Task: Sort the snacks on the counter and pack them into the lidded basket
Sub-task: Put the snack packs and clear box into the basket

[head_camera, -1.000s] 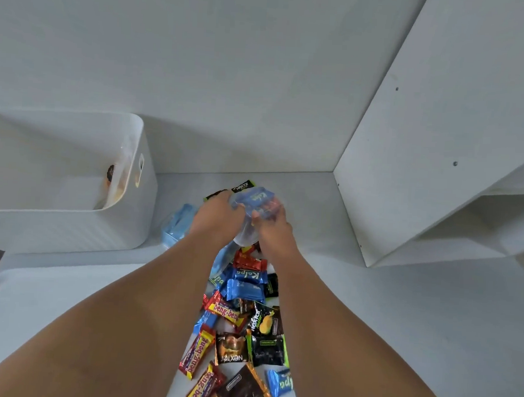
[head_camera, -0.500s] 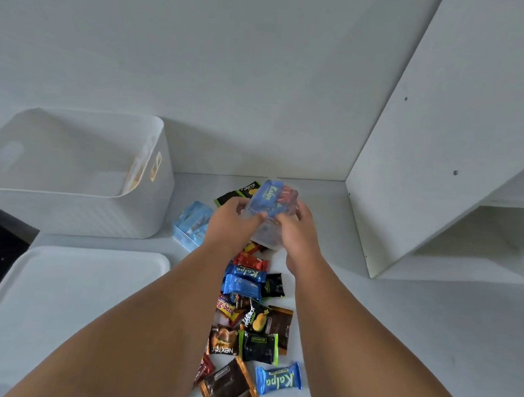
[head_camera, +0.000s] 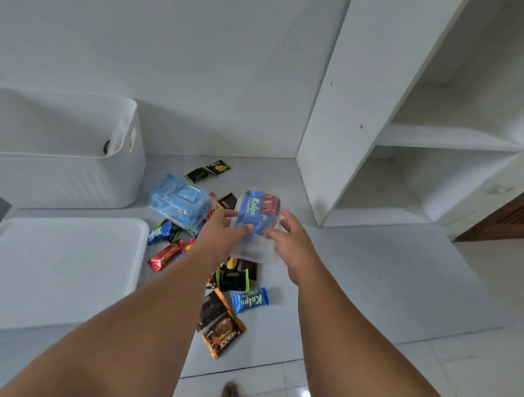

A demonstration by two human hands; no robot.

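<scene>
Both hands hold a clear plastic tub (head_camera: pixel 257 228) filled with blue Kalpa and red wrappers, lifted above the counter. My left hand (head_camera: pixel 221 237) grips its left side and my right hand (head_camera: pixel 293 246) grips its right side. A second clear tub (head_camera: pixel 179 205) with blue wrappers sits on the counter to the left. Loose snacks (head_camera: pixel 233 301) lie scattered below my hands: brown Nextar packs, a blue Kalpa, red bars. The white basket (head_camera: pixel 71 183) stands open at the back left, and its white lid (head_camera: pixel 57 265) lies in front of it.
A black and green snack packet (head_camera: pixel 208 170) lies near the back wall. A white shelf unit (head_camera: pixel 343 148) rises at the right. The counter's front edge (head_camera: pixel 275 361) meets a tiled floor, where a bare foot (head_camera: pixel 230 396) shows.
The filled tub has come up from the snack pile and moved toward me and slightly right, held in both hands. The view has pulled back, showing more counter, the lid and the floor.
</scene>
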